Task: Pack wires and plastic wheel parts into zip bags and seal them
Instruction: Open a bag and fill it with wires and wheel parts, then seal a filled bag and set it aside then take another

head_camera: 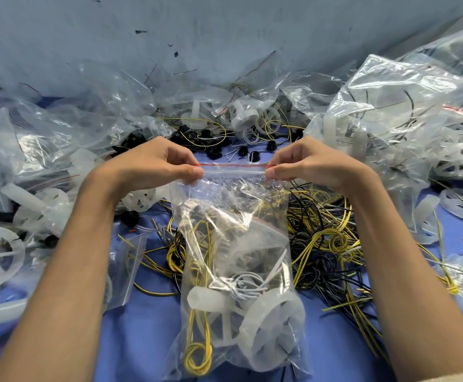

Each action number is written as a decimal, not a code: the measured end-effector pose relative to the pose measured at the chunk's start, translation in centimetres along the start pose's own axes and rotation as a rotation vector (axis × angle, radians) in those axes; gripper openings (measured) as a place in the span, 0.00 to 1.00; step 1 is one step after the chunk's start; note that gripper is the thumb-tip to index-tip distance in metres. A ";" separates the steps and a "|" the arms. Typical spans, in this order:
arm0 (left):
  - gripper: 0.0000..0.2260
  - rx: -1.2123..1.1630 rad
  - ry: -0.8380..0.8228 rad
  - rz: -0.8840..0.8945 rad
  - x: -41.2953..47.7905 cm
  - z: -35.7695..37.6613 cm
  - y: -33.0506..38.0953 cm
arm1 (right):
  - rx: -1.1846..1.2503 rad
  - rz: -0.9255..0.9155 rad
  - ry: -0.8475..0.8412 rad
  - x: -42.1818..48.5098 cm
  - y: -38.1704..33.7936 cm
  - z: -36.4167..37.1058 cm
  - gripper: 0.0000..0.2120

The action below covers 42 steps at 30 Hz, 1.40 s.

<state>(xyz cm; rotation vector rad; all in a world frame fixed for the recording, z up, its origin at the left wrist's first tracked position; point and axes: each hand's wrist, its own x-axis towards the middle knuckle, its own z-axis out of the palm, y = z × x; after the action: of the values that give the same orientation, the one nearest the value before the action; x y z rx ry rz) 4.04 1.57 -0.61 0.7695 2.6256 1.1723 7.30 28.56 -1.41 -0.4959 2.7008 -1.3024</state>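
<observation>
Two hands on one zip bag (236,257), sealing step by the look of it. The left hand (153,164) pinches the left end of the zip strip (233,169) between thumb and forefinger, other fingers curled. The right hand (307,166) pinches the right end the same way, so the strip is stretched straight between them. The bag sits mid-scene and runs from the hands toward the near edge, its bottom resting on the blue tabletop (142,334). Inside, low down, are a white plastic wheel part (269,318), yellow wires (197,351) and a pale coiled cable (244,285), all well below the strip. I cannot tell if the track is already pressed shut along its length. To do it well, hold the strip taut and level, then slide one pinch across to the other end with firm pressure. Squeeze the air out first, since the bag looks puffy. Check that no wire end pokes into the track. Loose wires (327,244) lie just right of the bag and could snag it. Filled bags (390,119) are heaped at far right, and an empty bag (125,263) lies near left.
</observation>
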 end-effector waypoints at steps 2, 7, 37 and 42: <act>0.04 0.019 -0.002 0.013 0.2 0.1 0.0 | -0.006 0.004 0.010 0.2 0.1 0.0 0.05; 0.05 0.048 -0.009 0.045 0.1 0.1 0.3 | -0.045 -0.015 0.011 0.1 -0.1 0.2 0.08; 0.02 0.097 0.011 0.068 0.2 1.3 1.6 | -0.101 -0.033 0.021 0.6 -1.2 1.2 0.08; 0.03 0.110 0.001 0.095 0.3 1.2 1.5 | -0.111 -0.050 0.004 0.4 -1.5 1.2 0.06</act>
<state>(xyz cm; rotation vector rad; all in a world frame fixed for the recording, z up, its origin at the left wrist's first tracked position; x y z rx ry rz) 4.78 3.40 -0.28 0.9226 2.7007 1.0580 7.53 26.71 -0.99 -0.5767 2.7924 -1.1701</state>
